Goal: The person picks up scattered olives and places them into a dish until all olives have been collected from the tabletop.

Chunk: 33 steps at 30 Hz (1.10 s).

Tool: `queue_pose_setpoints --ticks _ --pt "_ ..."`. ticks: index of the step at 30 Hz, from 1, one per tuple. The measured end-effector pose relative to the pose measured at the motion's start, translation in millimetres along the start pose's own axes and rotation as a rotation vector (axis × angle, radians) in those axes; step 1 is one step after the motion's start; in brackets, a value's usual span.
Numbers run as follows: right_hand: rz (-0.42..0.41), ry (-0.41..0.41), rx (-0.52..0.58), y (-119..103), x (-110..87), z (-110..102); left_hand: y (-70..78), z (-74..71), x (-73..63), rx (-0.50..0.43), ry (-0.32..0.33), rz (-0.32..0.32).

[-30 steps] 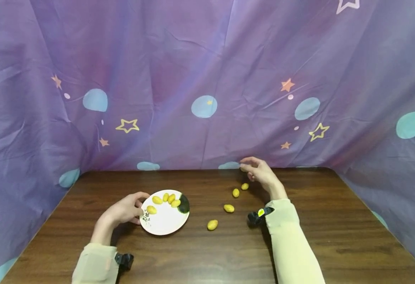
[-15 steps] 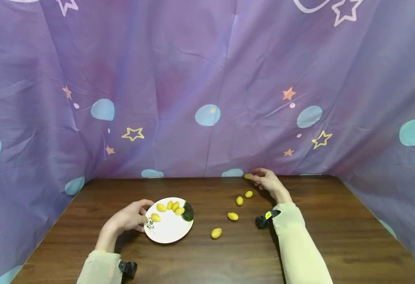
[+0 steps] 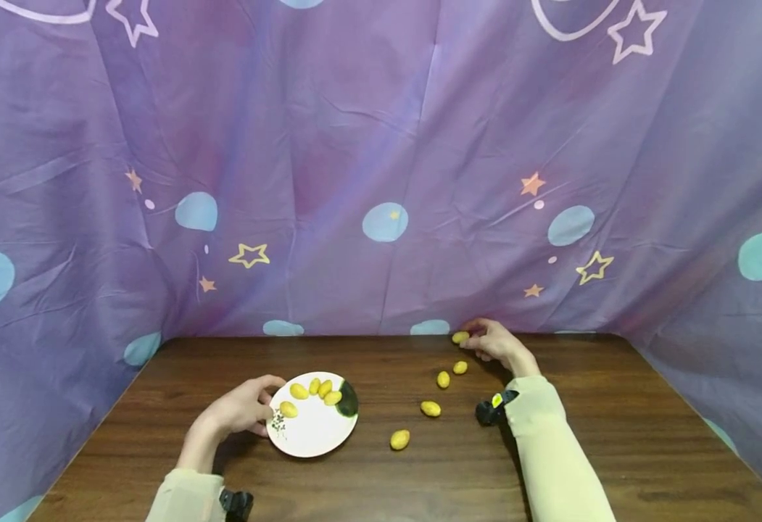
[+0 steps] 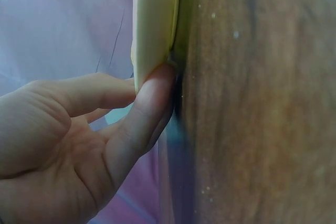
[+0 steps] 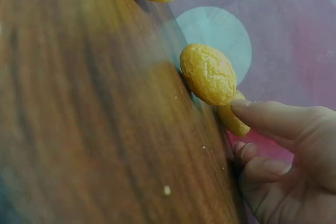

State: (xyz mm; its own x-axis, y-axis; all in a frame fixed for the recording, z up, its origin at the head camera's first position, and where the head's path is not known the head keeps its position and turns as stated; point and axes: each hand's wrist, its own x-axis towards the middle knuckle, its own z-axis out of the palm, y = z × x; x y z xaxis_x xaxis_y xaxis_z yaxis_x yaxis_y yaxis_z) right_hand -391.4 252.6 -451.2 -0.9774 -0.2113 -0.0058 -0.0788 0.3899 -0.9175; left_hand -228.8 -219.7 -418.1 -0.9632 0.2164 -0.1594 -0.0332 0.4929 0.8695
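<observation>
A white plate (image 3: 309, 435) lies at the table's front left and carries several yellow oval pieces (image 3: 299, 391) and a dark green patch (image 3: 348, 400). My left hand (image 3: 243, 407) grips its left rim; in the left wrist view the thumb (image 4: 149, 108) presses against the plate's edge (image 4: 157, 24). Near the table's back edge, my right hand (image 3: 494, 342) pinches one yellow piece (image 3: 460, 337) at its fingertips. In the right wrist view that piece (image 5: 233, 120) is half hidden under a finger (image 5: 268, 116). Another loose piece (image 5: 208, 74) lies on the wood just beside it.
Several more yellow pieces lie loose on the brown wooden table (image 3: 420, 478): two close to the right hand (image 3: 460, 367), one mid-table (image 3: 429, 408), one nearer the plate (image 3: 399, 439). Purple star-patterned cloth (image 3: 381, 181) walls the table at the back and both sides.
The head view has tilted up, so the table sits lower in frame. The right hand stays by the back edge with the piece at its fingertips. The left hand keeps hold of the plate.
</observation>
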Motion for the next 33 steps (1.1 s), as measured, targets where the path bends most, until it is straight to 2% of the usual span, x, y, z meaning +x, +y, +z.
queue_pose_setpoints --ticks 8,20,25,33 --pt "0.017 0.013 -0.067 1 1.6 5 -4.0 1.4 -0.8 -0.006 -0.001 -0.01" --pt "-0.062 0.023 -0.089 -8 -3.1 3 4.9 -0.9 -1.8 -0.008 -0.004 -0.007" --pt "-0.088 0.012 -0.089 -13 -13.1 3 3.3 -1.1 -2.8 0.008 -0.004 -0.021" --pt "-0.088 0.093 -0.071 -28 -37.3 -8 2.2 -3.5 0.7 0.003 -0.019 -0.01"
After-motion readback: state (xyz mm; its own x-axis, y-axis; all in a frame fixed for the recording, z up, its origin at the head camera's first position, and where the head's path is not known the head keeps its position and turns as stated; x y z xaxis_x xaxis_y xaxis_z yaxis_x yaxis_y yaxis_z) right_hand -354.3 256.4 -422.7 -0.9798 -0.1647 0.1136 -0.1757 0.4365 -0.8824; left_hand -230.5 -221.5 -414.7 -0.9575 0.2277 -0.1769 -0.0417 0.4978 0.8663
